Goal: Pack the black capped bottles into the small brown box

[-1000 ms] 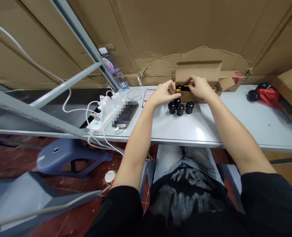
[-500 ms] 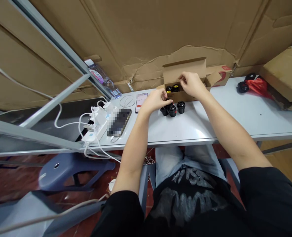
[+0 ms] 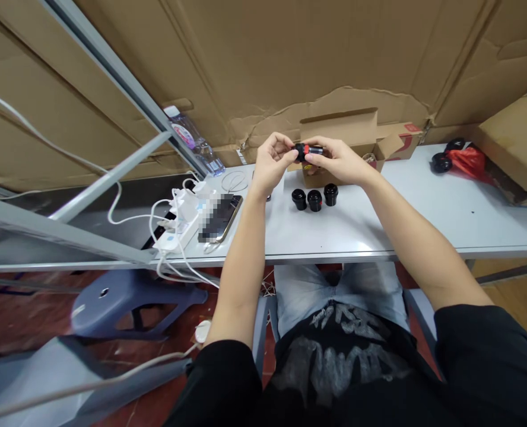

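Black plastic fitting (image 3: 307,152) with red band; level, clenched between left hand (image 3: 271,165) and right hand (image 3: 340,161).

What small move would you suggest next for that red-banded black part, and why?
Probably stand the black part upright on the white table beside the three black parts: the left hand and right hand hold it level above them, and those three stand upright.

Left hand (image 3: 271,165), right hand (image 3: 340,161) together grip black plastic part with red band (image 3: 307,152) at fingertips, above tabletop (image 3: 335,237). Three black plastic caps (image 3: 314,199) upright in row just below, beside open cardboard box (image 3: 338,127). Further left: white power strip (image 3: 178,228), pixelated phone (image 3: 219,218).
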Action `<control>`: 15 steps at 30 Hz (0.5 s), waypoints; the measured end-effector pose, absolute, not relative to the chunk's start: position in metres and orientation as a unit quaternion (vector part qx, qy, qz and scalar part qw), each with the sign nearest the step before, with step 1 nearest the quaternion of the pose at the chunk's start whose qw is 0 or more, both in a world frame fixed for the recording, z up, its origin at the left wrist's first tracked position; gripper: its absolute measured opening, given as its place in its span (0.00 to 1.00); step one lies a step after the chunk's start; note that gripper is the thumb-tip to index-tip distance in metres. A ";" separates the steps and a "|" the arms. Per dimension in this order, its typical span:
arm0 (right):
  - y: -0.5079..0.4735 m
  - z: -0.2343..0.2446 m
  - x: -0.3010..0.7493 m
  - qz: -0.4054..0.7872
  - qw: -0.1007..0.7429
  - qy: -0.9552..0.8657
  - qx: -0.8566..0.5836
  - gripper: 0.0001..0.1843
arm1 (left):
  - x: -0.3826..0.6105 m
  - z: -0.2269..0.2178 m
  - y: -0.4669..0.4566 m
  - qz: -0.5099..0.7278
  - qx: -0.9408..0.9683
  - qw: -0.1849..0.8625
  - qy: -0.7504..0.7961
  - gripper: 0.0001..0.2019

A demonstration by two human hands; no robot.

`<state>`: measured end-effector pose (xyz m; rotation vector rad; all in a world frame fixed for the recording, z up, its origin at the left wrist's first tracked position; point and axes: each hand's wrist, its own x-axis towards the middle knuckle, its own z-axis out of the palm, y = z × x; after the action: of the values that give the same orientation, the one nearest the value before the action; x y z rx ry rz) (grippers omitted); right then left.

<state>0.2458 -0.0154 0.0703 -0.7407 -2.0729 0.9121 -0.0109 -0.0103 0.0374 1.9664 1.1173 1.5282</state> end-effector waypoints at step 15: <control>0.018 0.057 0.268 0.342 0.520 -0.711 -0.327 0.44 | 0.009 0.012 0.003 0.603 0.683 0.142 0.387 0.25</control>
<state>0.2685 0.0178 0.0572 -0.7841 -1.7049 0.8209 0.0093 0.0026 0.0121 1.9725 1.1173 1.7398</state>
